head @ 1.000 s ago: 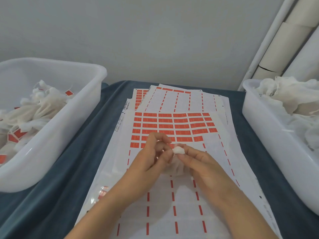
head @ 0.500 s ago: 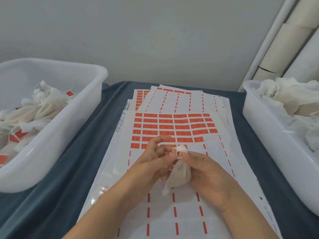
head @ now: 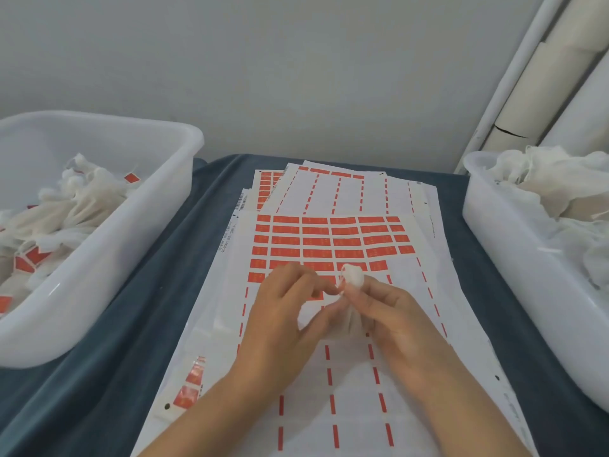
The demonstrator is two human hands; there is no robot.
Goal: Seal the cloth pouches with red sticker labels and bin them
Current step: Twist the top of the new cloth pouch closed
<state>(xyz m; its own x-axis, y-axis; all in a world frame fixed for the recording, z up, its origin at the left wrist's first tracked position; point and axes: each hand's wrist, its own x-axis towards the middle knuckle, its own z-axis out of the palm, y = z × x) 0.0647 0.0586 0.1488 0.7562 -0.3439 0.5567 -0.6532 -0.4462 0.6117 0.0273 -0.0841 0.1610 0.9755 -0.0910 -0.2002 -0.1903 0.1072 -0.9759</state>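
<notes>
Bare left hand, bare right hand, sleeveless forearms

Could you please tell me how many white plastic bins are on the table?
2. One white plastic bin sits at the left edge holding red-labelled pouches; the other white plastic bin sits at the right, piled with unlabelled cloth. Both are partly cropped.

pouch body mostly hidden behind right hand; both bins cut off by frame edges; label print unreadable.

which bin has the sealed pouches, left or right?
The left bin: its pouches carry red labels. The right bin holds only plain white cloth.
</notes>
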